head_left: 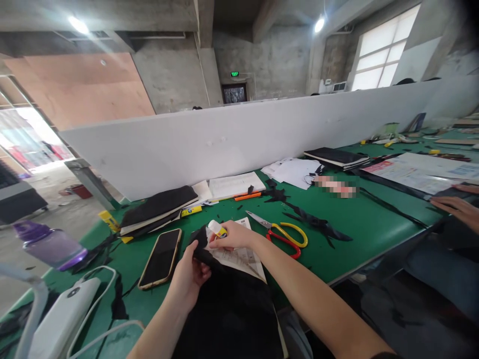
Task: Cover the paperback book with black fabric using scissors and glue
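Observation:
In my right hand (237,235) is a glue stick (217,229) with a white end and a yellow label, tilted over a printed paper sheet (250,257). Black fabric (228,304) spreads from the table edge down towards my lap and partly covers that sheet. My left hand (190,273) pinches the fabric's folded upper edge between thumb and fingers. Just right of my right hand lie scissors (279,233) with one yellow and one red handle, blades apart. A phone (160,258) in a tan-edged case rests left of my left hand.
A black-covered book (160,207) and another yellow glue stick (191,211) lie behind the phone. Black fabric scraps (318,224) are strewn to the right. A purple bottle (52,247) and white power bank (65,319) with a cable are at left. Another person's hand (458,205) rests far right.

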Demonstrator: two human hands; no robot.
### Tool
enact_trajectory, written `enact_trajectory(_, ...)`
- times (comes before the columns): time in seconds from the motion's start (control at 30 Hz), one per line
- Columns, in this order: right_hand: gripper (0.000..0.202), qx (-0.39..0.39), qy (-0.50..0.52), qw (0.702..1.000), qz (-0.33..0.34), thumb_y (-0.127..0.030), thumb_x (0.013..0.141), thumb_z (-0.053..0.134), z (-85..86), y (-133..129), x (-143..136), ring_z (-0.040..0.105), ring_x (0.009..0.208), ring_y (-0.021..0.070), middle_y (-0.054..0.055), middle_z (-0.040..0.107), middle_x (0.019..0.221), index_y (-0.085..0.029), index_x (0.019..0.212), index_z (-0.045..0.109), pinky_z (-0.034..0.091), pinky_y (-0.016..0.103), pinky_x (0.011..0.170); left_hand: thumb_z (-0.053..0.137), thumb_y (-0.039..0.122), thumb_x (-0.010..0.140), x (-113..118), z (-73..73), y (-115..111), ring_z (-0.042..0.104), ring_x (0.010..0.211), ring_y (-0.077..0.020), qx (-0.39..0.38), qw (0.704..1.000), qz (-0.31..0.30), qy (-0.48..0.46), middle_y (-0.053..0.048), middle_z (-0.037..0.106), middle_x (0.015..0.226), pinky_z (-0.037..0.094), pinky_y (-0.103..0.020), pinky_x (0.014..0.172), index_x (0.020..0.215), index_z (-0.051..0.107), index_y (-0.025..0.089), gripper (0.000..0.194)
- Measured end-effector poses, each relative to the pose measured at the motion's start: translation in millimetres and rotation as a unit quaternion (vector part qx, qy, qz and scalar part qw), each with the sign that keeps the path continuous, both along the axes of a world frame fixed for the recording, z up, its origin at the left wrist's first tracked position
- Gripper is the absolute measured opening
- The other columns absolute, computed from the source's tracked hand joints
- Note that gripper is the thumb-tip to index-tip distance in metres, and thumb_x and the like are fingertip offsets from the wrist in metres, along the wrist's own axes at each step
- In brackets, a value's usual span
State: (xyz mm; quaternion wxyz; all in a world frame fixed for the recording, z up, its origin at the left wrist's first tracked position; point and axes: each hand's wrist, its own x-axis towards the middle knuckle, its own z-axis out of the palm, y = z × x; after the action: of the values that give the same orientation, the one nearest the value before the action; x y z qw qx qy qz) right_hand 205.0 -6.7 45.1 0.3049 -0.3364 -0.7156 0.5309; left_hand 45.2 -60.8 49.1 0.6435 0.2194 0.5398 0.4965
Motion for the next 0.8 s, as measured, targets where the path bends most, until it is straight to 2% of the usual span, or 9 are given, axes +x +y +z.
enact_trajectory(0.07,0.025,-0.001,0.0,1.0,-0.002,-0.038,0.073,0.068,0.3,0,0,0.042,0.044,0.0067,-0.007,0.051,0.056,-0.018,0.087,0.062,0.035,0.02,0.045,0.058,0.039,0.078,1,-1.3,-1,0.037,0.035,-0.0073,0.008,1.0,0.016,0.011,0.007,0.043,0.045,0.027,-0.019,0.035,0.071,0.053,0.018,0.023)
enact_trajectory(0.13,0.025,-0.003,0.006,1.0,0.001,-0.039,0.074,0.066,0.6,0,0,0.042,0.044,0.007,-0.007,0.051,0.055,-0.018,0.087,0.062,0.035,0.02,0.046,0.057,0.033,0.08,2,-2.5,-2,0.047,0.04,-0.0092,0.013,0.999,0.031,0.023,0.004,0.053,0.052,0.033,-0.02,0.037,0.079,0.057,0.018,0.015)
enact_trajectory(0.2,0.026,-0.009,0.025,1.0,0.008,-0.04,0.074,0.066,1.2,0,-1,0.042,0.045,0.0074,-0.007,0.05,0.054,-0.018,0.086,0.061,0.035,0.021,0.046,0.055,0.026,0.082,1,-3.9,-3,0.057,0.05,-0.0114,0.022,0.998,0.041,0.029,0.0,0.063,0.066,0.042,-0.022,0.044,0.089,0.061,0.017,0.013)
enact_trajectory(0.3,0.027,-0.032,0.055,0.998,0.001,-0.042,0.074,0.067,2.3,-1,-1,0.042,0.046,0.0074,-0.007,0.048,0.053,-0.018,0.082,0.057,0.035,0.021,0.046,0.053,0.02,0.083,0,-6.0,-3,0.064,0.062,-0.0126,0.044,0.997,0.052,0.026,-0.004,0.069,0.083,0.051,-0.024,0.055,0.096,0.062,0.017,0.015)
enact_trajectory(0.5,0.024,-0.099,0.141,0.98,-0.102,-0.034,0.074,0.064,0.7,4,-3,0.049,0.051,0.008,-0.003,0.054,0.069,-0.02,0.078,0.045,0.039,0.021,0.047,0.053,0.016,0.084,6,-6.3,-1,0.068,0.074,-0.017,0.064,0.996,0.055,0.007,-0.009,0.07,0.094,0.056,-0.031,0.067,0.099,0.063,0.016,0.018)
enact_trajectory(0.7,0.015,-0.085,0.138,0.961,-0.225,-0.033,0.081,0.047,-4.9,18,-2,0.046,0.047,0.0064,-0.001,0.053,0.071,-0.018,0.077,0.047,0.037,0.021,0.045,0.055,0.018,0.083,15,-5.7,2,0.067,0.074,-0.017,0.064,0.997,0.045,-0.024,-0.007,0.07,0.087,0.055,-0.03,0.068,0.1,0.063,0.019,0.018)
enact_trajectory(0.8,0.012,-0.066,0.124,0.947,-0.29,-0.031,0.078,0.049,-6.1,24,4,0.042,0.045,0.0064,-0.004,0.049,0.063,-0.019,0.076,0.046,0.033,0.02,0.043,0.055,0.02,0.083,18,-2.6,7,0.066,0.072,-0.0162,0.062,0.997,0.048,-0.029,-0.006,0.069,0.086,0.055,-0.029,0.066,0.1,0.062,0.019,0.018)
